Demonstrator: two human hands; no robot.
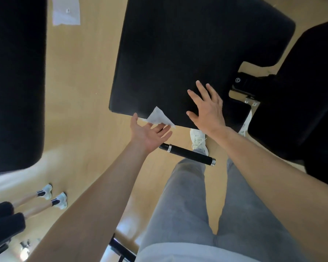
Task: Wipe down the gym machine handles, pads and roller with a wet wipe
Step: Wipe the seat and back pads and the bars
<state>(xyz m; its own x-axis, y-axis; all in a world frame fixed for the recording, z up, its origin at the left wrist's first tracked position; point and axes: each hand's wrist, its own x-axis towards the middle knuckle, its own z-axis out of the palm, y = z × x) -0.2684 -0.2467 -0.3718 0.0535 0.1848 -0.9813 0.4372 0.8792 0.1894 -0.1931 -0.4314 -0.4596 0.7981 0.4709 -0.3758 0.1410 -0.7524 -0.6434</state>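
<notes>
At far left hangs a tall black pad (15, 82), matte and round-cornered, over a pale wood-look floor (80, 91). Moving right, the left hand (150, 132) lies palm up with fingers spread and loose, clamped on nothing; the wipe (159, 118), a thin white crumpled triangle, rests across its fingertips and against the near edge of the seat pad (187, 53). The wipe lies just ahead of the left hand, up and toward the pad, so this hand is the nearer one and the coming stroke seems to turn on closing over it and pushing onto the pad. Below them a short black handle (187, 154) with metal end rings runs slantwise from upper left to lower right. The seat pad is broad, flat, dark and faintly grained. The right hand (206, 108) lies palm down on its near right corner, fingers apart, holding nothing. Farther right stands another black pad (301, 91).
</notes>
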